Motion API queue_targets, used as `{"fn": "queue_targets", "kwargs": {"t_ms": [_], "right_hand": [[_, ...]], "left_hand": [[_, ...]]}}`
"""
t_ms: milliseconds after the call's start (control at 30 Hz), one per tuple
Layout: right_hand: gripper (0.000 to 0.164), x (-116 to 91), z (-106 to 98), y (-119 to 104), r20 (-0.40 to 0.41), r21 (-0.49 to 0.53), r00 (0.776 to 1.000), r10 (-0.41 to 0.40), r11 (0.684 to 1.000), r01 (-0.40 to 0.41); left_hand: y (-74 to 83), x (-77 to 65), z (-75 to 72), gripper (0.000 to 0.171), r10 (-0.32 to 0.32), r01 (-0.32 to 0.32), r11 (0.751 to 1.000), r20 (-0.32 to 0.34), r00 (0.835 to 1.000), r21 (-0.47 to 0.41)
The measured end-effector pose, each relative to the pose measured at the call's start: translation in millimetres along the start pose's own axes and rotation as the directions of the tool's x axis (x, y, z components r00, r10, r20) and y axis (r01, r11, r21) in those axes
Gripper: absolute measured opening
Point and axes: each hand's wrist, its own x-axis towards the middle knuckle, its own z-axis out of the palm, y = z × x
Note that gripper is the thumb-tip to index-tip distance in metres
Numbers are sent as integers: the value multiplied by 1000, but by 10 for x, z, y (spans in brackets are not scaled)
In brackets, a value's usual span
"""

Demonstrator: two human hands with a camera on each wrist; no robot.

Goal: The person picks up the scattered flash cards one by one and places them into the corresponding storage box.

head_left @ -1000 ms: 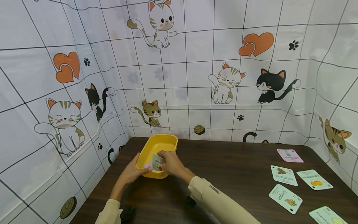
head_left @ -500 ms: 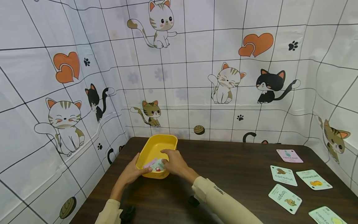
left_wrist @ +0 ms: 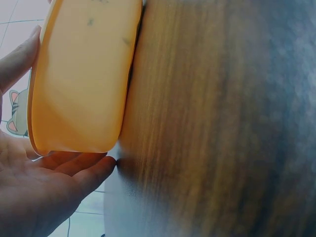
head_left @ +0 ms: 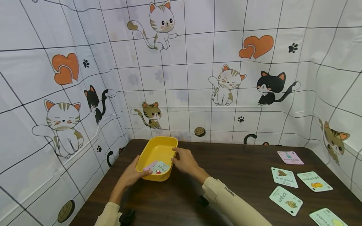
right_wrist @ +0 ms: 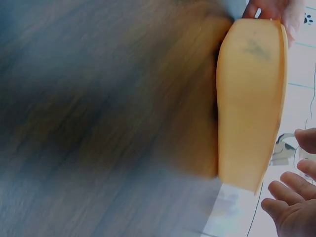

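Observation:
A yellow plastic tray point(head_left: 156, 178) stands at the left of the table. My left hand point(head_left: 131, 173) grips its near left side, thumb over the rim and fingers around the outer wall point(left_wrist: 79, 98). Inside, toward the near end, lies a pale green card marked "pitaya" point(head_left: 161, 168), partly covering a pink card point(head_left: 150, 165). My right hand point(head_left: 185, 161) holds nothing and hovers beside the tray's right rim. In the right wrist view its fingers point(right_wrist: 291, 212) are loosely bent and apart from the tray.
Several cards lie on the dark table point(head_left: 226, 175) at the right: pink "raincoat" point(head_left: 290, 158), "coconut" point(head_left: 284, 177), "persimmon" point(head_left: 315, 181), "longan" point(head_left: 286, 201) and one cut by the frame point(head_left: 328, 217). A cat-patterned curtain point(head_left: 198, 78) hangs behind and along both sides.
My right hand has let go of the pitaya card, which now lies flat in the tray over the pink one. That hand has drawn back rightward past the rim. My left hand keeps its grip.

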Motion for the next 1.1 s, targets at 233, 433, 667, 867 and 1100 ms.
{"fn": "queue_targets", "kwargs": {"t_ms": [233,433,667,867,1100], "right_hand": [[51,-25,-99,140,-16,10,999,33,999,-33],[50,-68,-180,212,-44,-23,997,62,998,-63],[52,-102,-264,329,-50,-19,994,101,995,-102],[53,-153,-366,427,-86,-53,990,111,992,-116],[55,-197,-490,559,-93,-73,986,142,986,-149]], "left_hand": [[-7,1,-2,116,15,-15,1000,-2,1000,-8],[-13,-8,0,120,9,-9,1000,4,1000,-8],[-17,-16,2,120,12,-12,1000,3,1000,-17],[-27,-22,6,120,24,-24,999,4,1000,-23],[-19,-18,5,119,24,-24,1000,4,1000,-19]]}}
